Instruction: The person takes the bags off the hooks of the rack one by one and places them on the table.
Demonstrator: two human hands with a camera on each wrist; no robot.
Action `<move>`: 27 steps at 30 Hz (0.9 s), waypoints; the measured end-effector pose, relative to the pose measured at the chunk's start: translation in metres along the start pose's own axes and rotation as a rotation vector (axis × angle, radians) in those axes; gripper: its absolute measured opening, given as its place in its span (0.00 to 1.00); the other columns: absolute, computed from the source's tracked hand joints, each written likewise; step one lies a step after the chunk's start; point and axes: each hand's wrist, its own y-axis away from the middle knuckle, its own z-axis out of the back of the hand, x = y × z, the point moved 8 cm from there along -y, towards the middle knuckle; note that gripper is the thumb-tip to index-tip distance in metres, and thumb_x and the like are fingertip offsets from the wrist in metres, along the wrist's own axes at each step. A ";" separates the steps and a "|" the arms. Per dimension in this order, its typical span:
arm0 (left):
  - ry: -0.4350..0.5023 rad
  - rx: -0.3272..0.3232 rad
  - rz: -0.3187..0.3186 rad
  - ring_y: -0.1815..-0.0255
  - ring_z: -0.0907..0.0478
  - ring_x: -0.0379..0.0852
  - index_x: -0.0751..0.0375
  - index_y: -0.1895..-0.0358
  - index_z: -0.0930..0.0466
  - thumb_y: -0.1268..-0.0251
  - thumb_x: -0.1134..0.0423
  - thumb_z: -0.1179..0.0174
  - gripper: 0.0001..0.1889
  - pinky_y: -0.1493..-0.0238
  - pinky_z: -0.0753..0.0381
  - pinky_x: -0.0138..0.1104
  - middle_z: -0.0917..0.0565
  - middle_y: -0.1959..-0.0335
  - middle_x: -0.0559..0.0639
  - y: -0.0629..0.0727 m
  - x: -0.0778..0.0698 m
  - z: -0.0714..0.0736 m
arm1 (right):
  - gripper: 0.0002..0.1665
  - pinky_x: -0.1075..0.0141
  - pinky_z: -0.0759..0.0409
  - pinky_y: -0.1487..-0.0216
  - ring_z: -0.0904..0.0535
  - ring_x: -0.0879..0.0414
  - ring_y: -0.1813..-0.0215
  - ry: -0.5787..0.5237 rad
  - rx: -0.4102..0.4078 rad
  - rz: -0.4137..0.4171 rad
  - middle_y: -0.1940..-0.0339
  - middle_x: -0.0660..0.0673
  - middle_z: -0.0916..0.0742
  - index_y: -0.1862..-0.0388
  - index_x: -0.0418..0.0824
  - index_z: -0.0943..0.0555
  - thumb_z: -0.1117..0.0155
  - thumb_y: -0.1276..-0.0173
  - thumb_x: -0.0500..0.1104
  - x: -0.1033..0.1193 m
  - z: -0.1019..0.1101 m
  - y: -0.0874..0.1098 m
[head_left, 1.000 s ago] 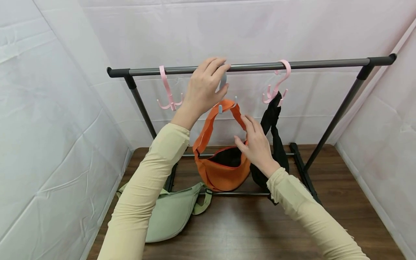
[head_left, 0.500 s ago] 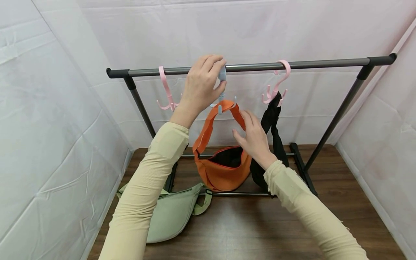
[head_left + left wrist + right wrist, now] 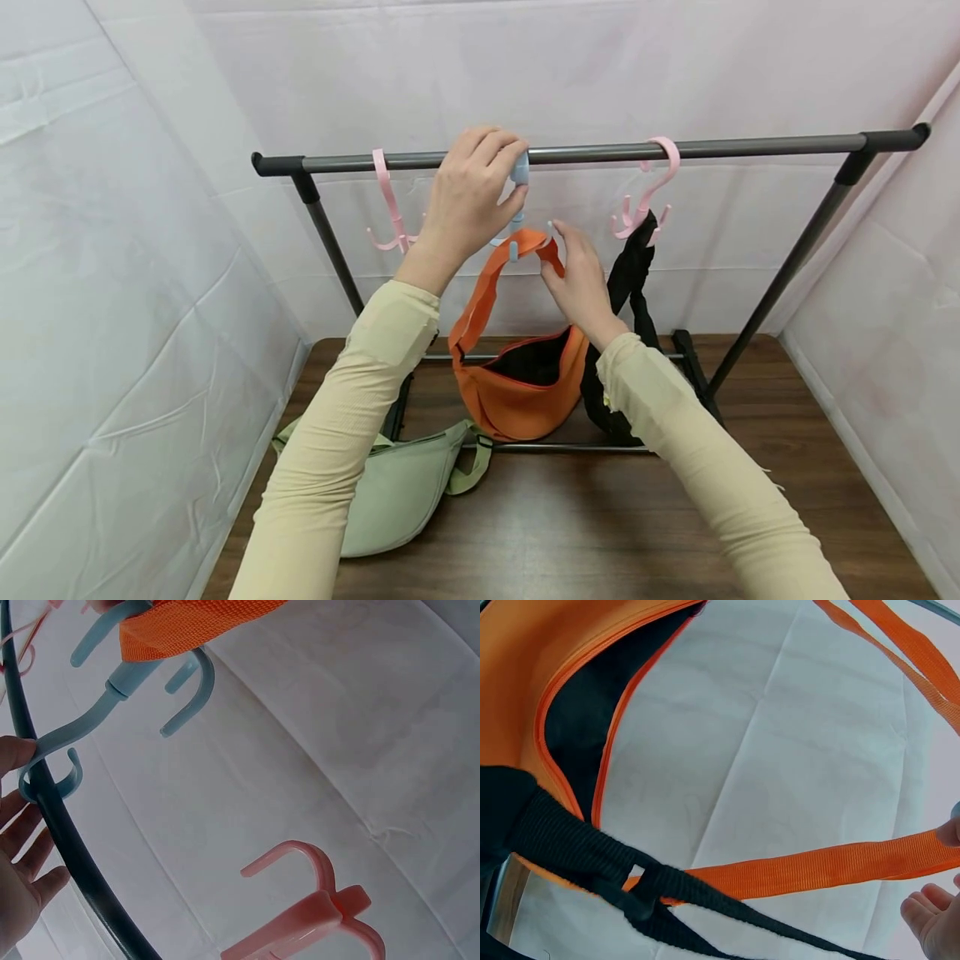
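Observation:
A light-blue multi-prong hook [image 3: 521, 169] hangs on the dark rail [image 3: 600, 153]. My left hand [image 3: 476, 187] grips its top at the rail; the left wrist view shows the thumb on the hook and the fingers behind the rail. An open-zipped orange waist bag [image 3: 510, 400] hangs by its strap from this hook. My right hand [image 3: 581, 279] is at the strap's upper right side, thumb and forefinger about the strap beside a blue prong. In the right wrist view the orange strap [image 3: 817, 866] runs to that hand [image 3: 937, 919], which is cut off by the edge.
A pink hook [image 3: 390, 204] hangs on the rail's left. Another pink hook [image 3: 652, 187] at right carries a black bag [image 3: 630, 275]. A pale green waist bag [image 3: 397, 500] lies on the brown wooden floor [image 3: 562, 533]. White cloth walls surround the rack.
My right hand has moved up and left from beside the orange strap to its top near the prong. My left hand stays at the rail, shifted slightly, with more of the blue hook showing.

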 end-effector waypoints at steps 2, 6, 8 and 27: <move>0.002 0.004 0.002 0.46 0.29 0.52 0.68 0.54 0.21 0.43 0.64 0.42 0.15 0.37 0.39 0.32 0.20 0.54 0.56 0.000 0.000 0.000 | 0.30 0.55 0.34 0.39 0.32 0.45 0.40 -0.017 0.015 -0.029 0.42 0.35 0.27 0.37 0.32 0.36 0.43 0.39 0.34 -0.002 -0.002 -0.002; 0.002 0.017 0.009 0.45 0.30 0.51 0.67 0.53 0.22 0.43 0.64 0.43 0.15 0.37 0.40 0.31 0.20 0.54 0.55 0.000 0.001 -0.001 | 0.28 0.55 0.34 0.40 0.31 0.45 0.41 -0.044 0.034 -0.088 0.43 0.36 0.26 0.38 0.33 0.34 0.43 0.38 0.35 -0.008 -0.005 -0.005; 0.004 0.020 0.011 0.45 0.30 0.51 0.67 0.53 0.22 0.43 0.64 0.43 0.15 0.37 0.40 0.31 0.20 0.53 0.55 0.000 0.001 -0.001 | 0.25 0.55 0.33 0.41 0.30 0.45 0.42 -0.058 0.035 -0.106 0.45 0.36 0.25 0.40 0.33 0.33 0.43 0.37 0.36 -0.010 -0.005 -0.006; 0.005 -0.002 0.018 0.46 0.30 0.52 0.67 0.54 0.22 0.43 0.63 0.42 0.15 0.38 0.39 0.31 0.20 0.54 0.55 0.000 0.002 0.000 | 0.08 0.59 0.24 0.56 0.22 0.50 0.61 -0.070 -0.114 -0.009 0.66 0.40 0.18 0.63 0.34 0.22 0.48 0.35 0.34 0.005 0.016 -0.002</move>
